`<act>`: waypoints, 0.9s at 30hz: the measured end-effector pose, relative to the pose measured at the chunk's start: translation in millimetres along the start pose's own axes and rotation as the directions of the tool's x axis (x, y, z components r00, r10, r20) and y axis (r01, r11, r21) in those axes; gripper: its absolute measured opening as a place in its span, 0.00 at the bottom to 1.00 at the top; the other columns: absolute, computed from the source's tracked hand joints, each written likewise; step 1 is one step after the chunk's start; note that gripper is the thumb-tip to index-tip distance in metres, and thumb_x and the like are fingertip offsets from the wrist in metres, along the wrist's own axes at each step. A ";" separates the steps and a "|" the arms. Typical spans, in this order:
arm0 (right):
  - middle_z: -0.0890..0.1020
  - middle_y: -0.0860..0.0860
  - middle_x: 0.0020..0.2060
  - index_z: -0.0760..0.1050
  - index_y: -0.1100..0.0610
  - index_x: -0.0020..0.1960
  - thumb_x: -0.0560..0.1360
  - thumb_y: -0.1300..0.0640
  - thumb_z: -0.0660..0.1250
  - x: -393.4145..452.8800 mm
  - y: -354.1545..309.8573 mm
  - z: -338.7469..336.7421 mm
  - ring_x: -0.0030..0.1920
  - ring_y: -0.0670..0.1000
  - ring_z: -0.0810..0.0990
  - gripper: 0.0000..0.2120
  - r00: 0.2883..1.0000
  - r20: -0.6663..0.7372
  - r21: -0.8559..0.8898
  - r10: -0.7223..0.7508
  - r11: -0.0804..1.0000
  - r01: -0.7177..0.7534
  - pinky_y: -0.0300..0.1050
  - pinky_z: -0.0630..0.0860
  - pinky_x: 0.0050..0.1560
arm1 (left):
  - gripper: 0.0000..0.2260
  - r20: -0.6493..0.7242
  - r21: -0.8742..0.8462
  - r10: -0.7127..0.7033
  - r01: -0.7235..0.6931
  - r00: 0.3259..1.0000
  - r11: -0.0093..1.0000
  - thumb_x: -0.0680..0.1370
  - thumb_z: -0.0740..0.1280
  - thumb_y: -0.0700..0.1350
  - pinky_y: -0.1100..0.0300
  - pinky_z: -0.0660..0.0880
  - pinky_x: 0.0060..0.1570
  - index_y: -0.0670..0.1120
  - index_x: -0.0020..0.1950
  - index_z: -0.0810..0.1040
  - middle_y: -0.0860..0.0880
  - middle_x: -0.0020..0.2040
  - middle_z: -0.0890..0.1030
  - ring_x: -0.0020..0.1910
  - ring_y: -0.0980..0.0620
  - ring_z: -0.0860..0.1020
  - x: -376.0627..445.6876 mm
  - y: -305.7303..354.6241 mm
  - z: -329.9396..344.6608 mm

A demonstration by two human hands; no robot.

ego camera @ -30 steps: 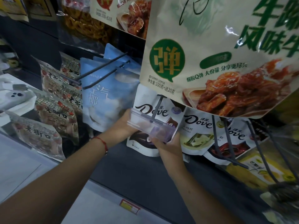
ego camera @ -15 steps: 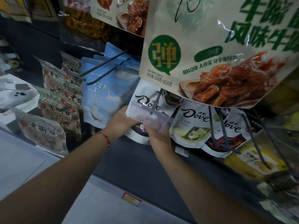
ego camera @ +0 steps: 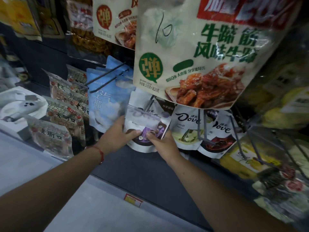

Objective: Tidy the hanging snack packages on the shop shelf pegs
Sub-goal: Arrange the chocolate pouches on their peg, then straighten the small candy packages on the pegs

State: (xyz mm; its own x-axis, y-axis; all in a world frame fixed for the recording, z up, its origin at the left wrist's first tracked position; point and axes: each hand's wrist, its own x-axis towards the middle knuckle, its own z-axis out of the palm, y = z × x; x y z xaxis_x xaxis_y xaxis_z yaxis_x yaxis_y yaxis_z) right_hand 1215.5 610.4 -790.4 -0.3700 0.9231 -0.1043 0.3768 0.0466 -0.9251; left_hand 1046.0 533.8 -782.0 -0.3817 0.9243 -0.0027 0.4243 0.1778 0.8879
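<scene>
Three white Dove bags (ego camera: 185,126) hang in a row, two hands (ego camera: 117,136) meet at the leftmost, and two beef-tendon snack bags (ego camera: 197,64) hang above.

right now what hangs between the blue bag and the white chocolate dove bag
In the head view, one Dove bag with a clear price tag holder in front. The left hand and right hand both hold it.

A white moulded tray (ego camera: 20,104) sits left; a red price label (ego camera: 133,199) below.

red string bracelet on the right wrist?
No. The red string bracelet sits on the left wrist, just behind the left hand; the right hand's wrist is bare.
</scene>
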 end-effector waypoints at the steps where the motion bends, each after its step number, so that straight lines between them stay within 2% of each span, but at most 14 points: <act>1: 0.83 0.42 0.51 0.75 0.47 0.58 0.68 0.46 0.75 -8.3 0.2 -7.7 0.53 0.44 0.81 0.20 1.000 0.007 -0.030 0.000 1.000 0.000 0.49 0.76 0.59 | 0.18 0.022 0.038 0.023 -0.024 0.999 0.999 0.74 0.73 0.47 0.77 0.70 0.43 0.53 0.59 0.69 0.64 0.50 0.76 0.45 0.77 0.73 -12.4 2.8 -2.6; 3: 0.79 0.40 0.55 0.71 0.47 0.62 0.72 0.47 0.73 -28.9 -2.0 -25.8 0.59 0.45 0.77 0.21 0.999 0.031 -0.067 0.022 0.998 -0.020 0.41 0.71 0.59 | 0.23 0.047 0.141 0.057 -0.063 0.997 0.988 0.74 0.73 0.50 0.66 0.72 0.56 0.56 0.65 0.67 0.60 0.60 0.77 0.57 0.70 0.74 -37.2 7.3 -7.5; 4: 0.77 0.42 0.61 0.68 0.49 0.68 0.74 0.47 0.72 -39.4 -0.7 -36.3 0.65 0.47 0.74 0.26 0.998 0.057 -0.094 0.039 0.995 -0.034 0.39 0.68 0.61 | 0.26 0.056 0.227 0.034 -0.046 0.998 0.973 0.74 0.73 0.52 0.60 0.71 0.60 0.56 0.69 0.66 0.55 0.65 0.76 0.63 0.61 0.74 -49.3 8.8 -10.5; 6: 0.66 0.46 0.73 0.57 0.51 0.77 0.75 0.44 0.70 -59.4 5.1 -60.1 0.74 0.49 0.64 0.37 0.992 0.096 -0.172 0.086 0.983 -0.068 0.41 0.62 0.67 | 0.32 0.044 0.437 -0.019 -0.002 0.999 0.899 0.74 0.71 0.56 0.52 0.71 0.61 0.51 0.74 0.63 0.45 0.69 0.72 0.67 0.46 0.72 -70.0 10.5 -10.4; 7: 0.62 0.47 0.76 0.53 0.51 0.79 0.75 0.43 0.69 -68.5 10.1 -72.6 0.75 0.50 0.61 0.39 0.989 0.108 -0.208 0.104 0.975 -0.080 0.43 0.61 0.70 | 0.33 0.064 0.513 -0.034 -0.004 0.997 0.858 0.74 0.71 0.57 0.51 0.72 0.61 0.50 0.75 0.63 0.43 0.69 0.72 0.66 0.44 0.73 -80.0 12.4 -7.0; 10: 0.58 0.49 0.77 0.51 0.51 0.79 0.76 0.43 0.67 -95.8 29.7 -113.0 0.76 0.51 0.58 0.39 0.984 0.123 -0.348 0.125 0.934 -0.075 0.47 0.61 0.72 | 0.31 0.184 0.635 -0.072 -0.063 0.980 0.770 0.75 0.70 0.56 0.51 0.72 0.61 0.50 0.75 0.65 0.45 0.70 0.71 0.64 0.44 0.75 -105.0 29.1 10.6; 13: 0.56 0.49 0.78 0.51 0.51 0.79 0.77 0.44 0.66 -124.1 48.0 -156.8 0.77 0.51 0.56 0.38 0.987 0.097 -0.460 0.131 0.885 -0.072 0.47 0.60 0.72 | 0.33 0.313 0.692 -0.098 -0.156 0.945 0.705 0.75 0.69 0.57 0.53 0.69 0.65 0.50 0.77 0.61 0.48 0.74 0.66 0.68 0.46 0.71 -114.2 46.8 39.1; 20: 0.52 0.51 0.79 0.49 0.52 0.80 0.77 0.43 0.66 -183.7 91.4 -252.3 0.78 0.51 0.50 0.39 0.992 0.001 -0.647 0.123 0.757 -0.093 0.51 0.57 0.75 | 0.36 0.569 0.664 -0.032 -0.436 0.822 0.607 0.78 0.60 0.64 0.52 0.58 0.73 0.54 0.80 0.47 0.47 0.80 0.47 0.78 0.46 0.53 -126.1 112.9 144.5; 23: 0.50 0.51 0.79 0.49 0.51 0.80 0.77 0.43 0.65 -211.4 102.4 -287.2 0.78 0.53 0.49 0.39 0.990 -0.052 -0.683 0.128 0.719 -0.129 0.53 0.56 0.75 | 0.36 0.627 0.621 0.047 -0.535 0.778 0.573 0.78 0.59 0.64 0.50 0.54 0.75 0.53 0.80 0.46 0.46 0.80 0.45 0.79 0.45 0.48 -133.2 143.2 192.4; 27: 0.53 0.52 0.79 0.52 0.51 0.79 0.77 0.44 0.66 -251.4 114.5 -331.9 0.78 0.54 0.51 0.37 0.982 -0.156 -0.689 0.104 0.701 -0.183 0.51 0.57 0.75 | 0.35 0.682 0.571 0.109 -0.621 0.723 0.537 0.79 0.57 0.64 0.49 0.52 0.75 0.53 0.80 0.47 0.44 0.80 0.42 0.78 0.42 0.47 -150.5 180.2 252.2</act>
State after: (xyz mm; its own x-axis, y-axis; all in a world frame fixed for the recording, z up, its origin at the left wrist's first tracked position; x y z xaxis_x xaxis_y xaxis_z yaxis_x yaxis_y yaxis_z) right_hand 1633.5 510.3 -748.9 -0.1922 0.9710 -0.1419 0.9173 0.1264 -0.3775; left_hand 1387.0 511.9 -737.6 0.3309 0.9179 -0.2189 0.9339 -0.2853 0.2154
